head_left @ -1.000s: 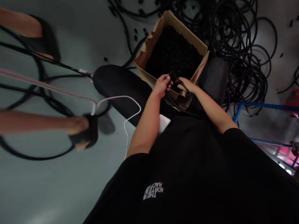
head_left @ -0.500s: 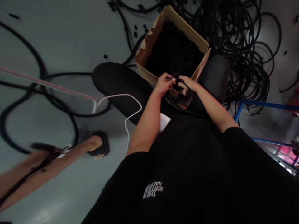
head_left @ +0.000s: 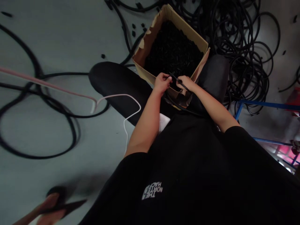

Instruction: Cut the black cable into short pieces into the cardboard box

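Observation:
Both my hands are over the near edge of a torn cardboard box. It is filled with many short black pieces. My left hand is closed in a pinch, and what lies between its fingertips is too small and dark to name. My right hand is closed on a slim black length, whose narrow end points towards my left fingers. Below the hands a black hose curves across my lap. The box stands between my dark-trousered legs.
Tangled black hoses lie at right, and a larger loop lies at left. A white cord crosses my leg to a white object. A blue frame stands at right. A co-worker's feet are at lower left.
The co-worker's leg has moved down and left, uncovering the hose loop. My hands have drawn slightly apart, and the slim black length now shows straighter between them.

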The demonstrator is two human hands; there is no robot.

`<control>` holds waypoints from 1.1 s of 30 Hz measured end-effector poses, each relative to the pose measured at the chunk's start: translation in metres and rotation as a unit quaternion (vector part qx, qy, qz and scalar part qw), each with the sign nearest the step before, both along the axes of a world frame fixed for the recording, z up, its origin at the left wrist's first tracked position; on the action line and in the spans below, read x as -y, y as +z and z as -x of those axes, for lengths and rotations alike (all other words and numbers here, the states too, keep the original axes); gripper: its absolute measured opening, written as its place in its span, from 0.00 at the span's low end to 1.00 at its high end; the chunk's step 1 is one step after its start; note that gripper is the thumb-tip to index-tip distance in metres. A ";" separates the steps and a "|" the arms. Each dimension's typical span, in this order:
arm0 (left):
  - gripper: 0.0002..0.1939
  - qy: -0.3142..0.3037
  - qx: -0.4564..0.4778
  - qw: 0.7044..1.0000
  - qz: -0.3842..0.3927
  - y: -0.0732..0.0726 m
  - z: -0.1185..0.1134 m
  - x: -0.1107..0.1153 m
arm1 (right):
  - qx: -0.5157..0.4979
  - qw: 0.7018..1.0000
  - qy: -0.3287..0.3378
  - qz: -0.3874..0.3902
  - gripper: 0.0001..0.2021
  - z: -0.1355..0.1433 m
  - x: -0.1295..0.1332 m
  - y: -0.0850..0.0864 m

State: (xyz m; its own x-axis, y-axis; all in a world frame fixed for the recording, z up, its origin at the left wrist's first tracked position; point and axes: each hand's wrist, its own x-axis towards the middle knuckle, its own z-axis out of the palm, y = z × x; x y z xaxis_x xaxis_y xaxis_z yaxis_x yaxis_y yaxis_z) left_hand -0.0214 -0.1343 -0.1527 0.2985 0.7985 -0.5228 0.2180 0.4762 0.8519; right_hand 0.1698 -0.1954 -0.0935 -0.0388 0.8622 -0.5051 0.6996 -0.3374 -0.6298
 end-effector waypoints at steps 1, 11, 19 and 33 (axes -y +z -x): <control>0.23 -0.003 0.005 1.000 -0.007 -0.002 0.001 0.000 | 0.003 1.000 -0.002 0.003 0.09 0.000 0.000 0.000; 0.34 -0.067 0.044 0.997 -0.012 0.015 0.000 0.003 | -0.013 1.000 0.020 -0.007 0.10 -0.007 -0.001 -0.005; 0.34 -0.020 0.054 0.998 0.038 0.035 -0.005 0.006 | -0.032 0.999 -0.021 -0.024 0.07 -0.009 -0.002 0.004; 0.24 0.004 0.071 0.995 0.066 0.060 -0.003 -0.002 | -0.147 0.989 -0.018 -0.007 0.17 -0.017 -0.006 -0.021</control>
